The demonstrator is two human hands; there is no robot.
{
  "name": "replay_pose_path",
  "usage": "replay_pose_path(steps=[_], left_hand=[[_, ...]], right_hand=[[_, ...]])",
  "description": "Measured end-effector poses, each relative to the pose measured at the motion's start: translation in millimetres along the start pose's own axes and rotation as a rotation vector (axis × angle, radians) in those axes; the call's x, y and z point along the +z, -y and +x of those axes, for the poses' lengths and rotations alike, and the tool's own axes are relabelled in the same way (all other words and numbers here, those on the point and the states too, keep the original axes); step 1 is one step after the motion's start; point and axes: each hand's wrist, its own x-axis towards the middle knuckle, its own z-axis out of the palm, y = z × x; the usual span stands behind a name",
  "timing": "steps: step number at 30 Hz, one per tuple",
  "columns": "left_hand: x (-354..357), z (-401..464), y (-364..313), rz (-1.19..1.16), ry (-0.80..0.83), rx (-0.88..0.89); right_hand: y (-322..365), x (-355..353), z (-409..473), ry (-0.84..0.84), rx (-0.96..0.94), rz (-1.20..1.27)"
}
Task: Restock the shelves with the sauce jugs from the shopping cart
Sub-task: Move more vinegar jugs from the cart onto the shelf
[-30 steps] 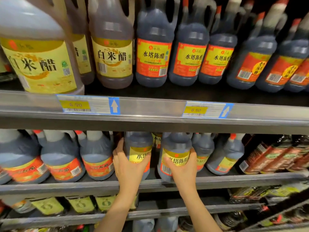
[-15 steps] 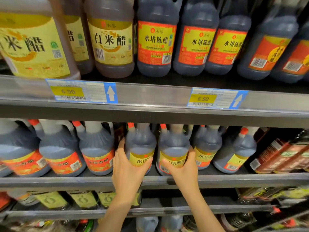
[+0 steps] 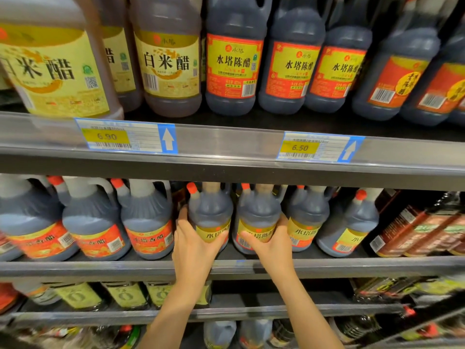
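Two dark sauce jugs with yellow labels and orange caps stand side by side on the middle shelf [image 3: 327, 267]. My left hand [image 3: 193, 245] grips the lower front of the left jug [image 3: 211, 212], thumb across its label. My right hand [image 3: 271, 244] grips the right jug [image 3: 259, 214] the same way. Both jugs stand upright on the shelf board, set back from its front edge. The shopping cart is out of view.
More dark jugs flank the pair: red-labelled ones [image 3: 148, 222] to the left, yellow-labelled ones [image 3: 309, 220] to the right. The upper shelf rail [image 3: 226, 144] with price tags overhangs close above the caps. Lower shelves hold other bottles [image 3: 123, 294].
Both hands have pushed the two jugs further back on the middle shelf. My view has tilted down, so the jug necks and caps now show under the upper rail.
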Motion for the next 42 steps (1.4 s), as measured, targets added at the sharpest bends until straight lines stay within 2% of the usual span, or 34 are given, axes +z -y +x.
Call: replay_pose_path(steps=[6, 11, 15, 18, 21, 27, 31, 36, 42], left_hand=[[-1.4, -0.9, -0.3, 0.064, 0.031, 0.050], [-29.8, -10.4, -1.9, 0.422, 0.129, 0.217], [-67.6, -22.3, -7.7, 0.690, 0.084, 0.469], [-102.9, -39.4, -28.0, 0.765, 0.058, 0.533], [-143.2, -64.8, -52.0, 0.807, 0.032, 0.556], [-233.2, -110.9, -74.6, 0.889, -0.068, 0.529], [-303.2, -132.9, -73.6, 0.981, -0.151, 0.455], [-402.1, -158.5, -46.4, 1.086, -0.285, 0.309], [-533.0, -197.4, 13.8, 1.194, -0.416, 0.096]], right_hand=[[1.5, -2.2, -1.5, 0.051, 0.033, -0.019], [14.5, -20.5, -23.3, 0.007, 0.050, -0.295], [47.3, -46.5, -52.1, -0.003, -0.117, -0.565], [79.3, -65.0, -72.4, 0.071, -0.285, -0.775], [117.6, -78.8, -98.6, 0.143, -0.374, -0.904], [197.9, -84.1, -156.7, 0.194, -0.559, -0.979], [251.8, -63.7, -193.6, 0.282, -0.629, -0.907], [303.3, -1.1, -239.7, 0.414, -0.810, -0.765], [371.2, 108.4, -320.7, 0.587, -0.971, -0.598]])
